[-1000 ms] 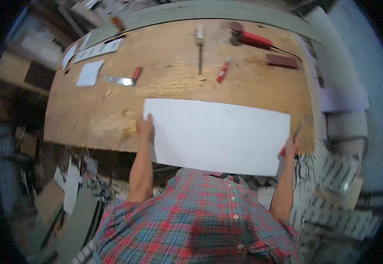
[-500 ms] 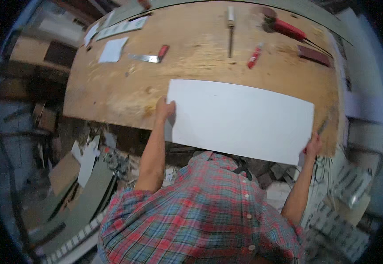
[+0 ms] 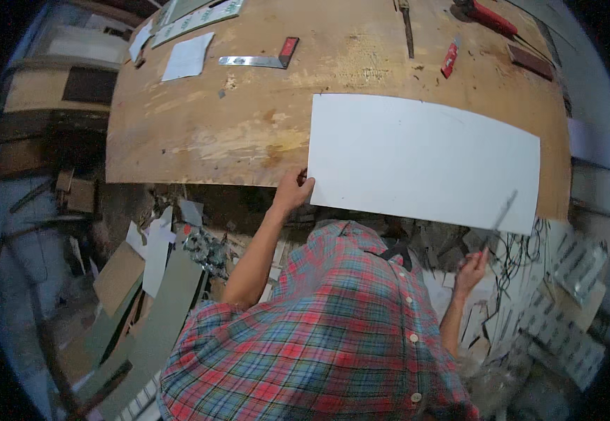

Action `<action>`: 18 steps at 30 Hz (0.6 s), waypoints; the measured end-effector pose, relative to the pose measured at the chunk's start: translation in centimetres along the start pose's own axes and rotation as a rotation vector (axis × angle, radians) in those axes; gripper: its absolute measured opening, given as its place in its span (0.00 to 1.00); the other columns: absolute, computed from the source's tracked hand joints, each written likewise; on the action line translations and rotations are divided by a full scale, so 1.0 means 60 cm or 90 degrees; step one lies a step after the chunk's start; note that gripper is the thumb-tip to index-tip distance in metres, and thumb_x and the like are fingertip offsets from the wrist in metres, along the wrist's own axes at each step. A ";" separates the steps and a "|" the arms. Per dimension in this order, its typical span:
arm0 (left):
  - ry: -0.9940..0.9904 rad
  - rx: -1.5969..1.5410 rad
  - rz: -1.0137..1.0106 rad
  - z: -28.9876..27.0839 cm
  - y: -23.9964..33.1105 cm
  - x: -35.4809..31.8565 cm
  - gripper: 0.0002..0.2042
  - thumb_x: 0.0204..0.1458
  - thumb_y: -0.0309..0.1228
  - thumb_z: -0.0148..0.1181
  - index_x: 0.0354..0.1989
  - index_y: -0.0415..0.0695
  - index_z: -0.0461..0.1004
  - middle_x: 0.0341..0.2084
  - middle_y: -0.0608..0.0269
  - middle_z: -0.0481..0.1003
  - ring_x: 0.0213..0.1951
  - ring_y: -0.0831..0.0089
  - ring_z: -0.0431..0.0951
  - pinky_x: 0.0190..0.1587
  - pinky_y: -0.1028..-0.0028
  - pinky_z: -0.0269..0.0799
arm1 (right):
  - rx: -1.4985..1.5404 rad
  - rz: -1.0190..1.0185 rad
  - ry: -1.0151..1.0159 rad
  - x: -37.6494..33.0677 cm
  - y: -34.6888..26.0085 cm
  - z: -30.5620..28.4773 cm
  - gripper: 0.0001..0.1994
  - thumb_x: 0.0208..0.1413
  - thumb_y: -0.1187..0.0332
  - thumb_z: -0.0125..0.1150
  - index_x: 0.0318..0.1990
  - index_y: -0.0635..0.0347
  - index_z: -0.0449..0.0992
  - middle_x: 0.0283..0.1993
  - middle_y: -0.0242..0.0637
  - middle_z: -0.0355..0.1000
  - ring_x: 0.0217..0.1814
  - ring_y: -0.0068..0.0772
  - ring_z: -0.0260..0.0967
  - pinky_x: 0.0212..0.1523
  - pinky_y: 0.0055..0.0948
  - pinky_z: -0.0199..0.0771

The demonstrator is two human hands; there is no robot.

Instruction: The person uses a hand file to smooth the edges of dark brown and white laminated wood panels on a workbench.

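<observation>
A white rectangular board (image 3: 424,161) lies at the front of the wooden workbench (image 3: 206,133), its near edge jutting a little over the bench edge. At the board's left edge, near the front corner, my left hand (image 3: 294,189) grips it between thumb and fingers. My right hand (image 3: 470,272) is off the board, below its near right corner. It is closed around a thin tool with a long grey blade (image 3: 507,208) that slants up across that corner. The tool is blurred, and its exact kind cannot be made out.
A try square (image 3: 259,62), red utility knife (image 3: 450,57), long narrow tool (image 3: 407,29), red power tool (image 3: 491,17) and dark red block (image 3: 531,63) lie farther back. White scrap (image 3: 188,56) sits at left. Panel offcuts (image 3: 154,252) and tangled cords (image 3: 512,274) lie below.
The board now rests farther forward on the bench, and appears shifted right in view. My right hand has let go of its right edge and dropped toward me, still holding the bladed tool.
</observation>
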State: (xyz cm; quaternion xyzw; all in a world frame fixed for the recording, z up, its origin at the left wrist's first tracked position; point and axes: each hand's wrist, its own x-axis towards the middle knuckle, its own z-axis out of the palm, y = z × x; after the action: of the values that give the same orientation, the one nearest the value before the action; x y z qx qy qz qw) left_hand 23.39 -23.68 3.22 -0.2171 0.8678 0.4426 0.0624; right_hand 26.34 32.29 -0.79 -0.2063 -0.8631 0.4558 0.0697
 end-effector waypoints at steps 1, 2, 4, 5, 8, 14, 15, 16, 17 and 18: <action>-0.064 -0.001 -0.020 -0.017 0.020 -0.001 0.25 0.53 0.36 0.66 0.59 0.38 0.73 0.44 0.46 0.79 0.45 0.57 0.80 0.50 0.60 0.74 | -0.115 -0.054 -0.011 -0.039 -0.029 0.019 0.24 0.70 0.68 0.51 0.70 0.65 0.64 0.41 0.37 0.77 0.39 0.32 0.74 0.45 0.33 0.76; -0.124 0.000 -0.041 -0.032 0.021 -0.002 0.27 0.53 0.37 0.66 0.62 0.40 0.71 0.49 0.43 0.78 0.49 0.54 0.79 0.54 0.57 0.73 | -0.128 -0.110 0.019 -0.079 -0.048 0.052 0.24 0.69 0.69 0.53 0.70 0.63 0.65 0.46 0.39 0.77 0.45 0.36 0.74 0.50 0.35 0.74; -0.062 0.135 0.142 -0.046 -0.021 0.022 0.31 0.53 0.39 0.66 0.65 0.42 0.67 0.53 0.40 0.74 0.53 0.48 0.75 0.57 0.54 0.70 | -0.134 -0.172 0.015 -0.158 -0.088 0.114 0.24 0.67 0.72 0.55 0.70 0.60 0.66 0.55 0.44 0.77 0.53 0.40 0.75 0.56 0.36 0.73; -0.026 0.198 0.236 -0.045 -0.036 0.045 0.33 0.52 0.39 0.66 0.67 0.43 0.65 0.56 0.38 0.72 0.55 0.45 0.73 0.59 0.52 0.69 | -0.127 -0.174 -0.010 -0.196 -0.111 0.141 0.25 0.66 0.73 0.56 0.70 0.59 0.67 0.58 0.46 0.76 0.55 0.41 0.75 0.56 0.36 0.73; -0.042 0.228 0.238 -0.041 0.002 0.103 0.35 0.51 0.41 0.64 0.68 0.41 0.62 0.60 0.36 0.67 0.60 0.39 0.67 0.62 0.49 0.65 | -0.143 -0.052 -0.098 -0.324 -0.170 0.194 0.24 0.65 0.70 0.58 0.69 0.52 0.69 0.53 0.46 0.77 0.51 0.43 0.76 0.51 0.37 0.75; 0.040 0.292 0.509 0.002 0.055 0.218 0.33 0.50 0.38 0.62 0.63 0.34 0.66 0.61 0.33 0.67 0.65 0.41 0.64 0.65 0.49 0.63 | -0.217 -0.101 -0.119 -0.491 -0.233 0.251 0.21 0.63 0.73 0.58 0.64 0.53 0.75 0.44 0.45 0.78 0.45 0.44 0.77 0.47 0.33 0.76; 0.062 0.291 0.540 0.013 0.071 0.231 0.32 0.49 0.38 0.62 0.62 0.32 0.66 0.61 0.32 0.68 0.65 0.41 0.65 0.64 0.50 0.64 | -0.204 -0.100 -0.100 -0.505 -0.235 0.252 0.21 0.63 0.72 0.59 0.64 0.50 0.75 0.44 0.44 0.78 0.43 0.45 0.77 0.45 0.35 0.76; 0.046 0.312 0.534 0.022 0.073 0.266 0.32 0.52 0.42 0.58 0.64 0.36 0.66 0.64 0.34 0.65 0.67 0.42 0.62 0.69 0.52 0.57 | -0.187 -0.107 -0.090 -0.512 -0.238 0.256 0.22 0.62 0.72 0.59 0.64 0.47 0.75 0.43 0.43 0.78 0.42 0.46 0.76 0.43 0.37 0.76; 0.052 0.307 0.530 0.035 0.079 0.288 0.32 0.52 0.42 0.58 0.64 0.36 0.67 0.63 0.34 0.65 0.67 0.42 0.63 0.69 0.52 0.57 | -0.167 -0.109 -0.083 -0.519 -0.236 0.259 0.23 0.62 0.71 0.60 0.64 0.45 0.75 0.42 0.41 0.78 0.40 0.46 0.76 0.42 0.39 0.77; 0.056 0.303 0.526 0.048 0.090 0.305 0.31 0.53 0.42 0.57 0.63 0.36 0.67 0.63 0.34 0.66 0.67 0.42 0.63 0.69 0.52 0.57 | -0.169 -0.124 -0.078 -0.521 -0.228 0.261 0.24 0.60 0.73 0.61 0.64 0.44 0.75 0.42 0.41 0.78 0.40 0.46 0.77 0.42 0.39 0.78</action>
State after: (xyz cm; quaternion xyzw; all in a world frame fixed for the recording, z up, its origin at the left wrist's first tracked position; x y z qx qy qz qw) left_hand 4.39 -24.52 0.00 0.1479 0.9605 0.2098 -0.1075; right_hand 45.83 0.48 3.46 -0.1008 -0.9343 0.3405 0.0329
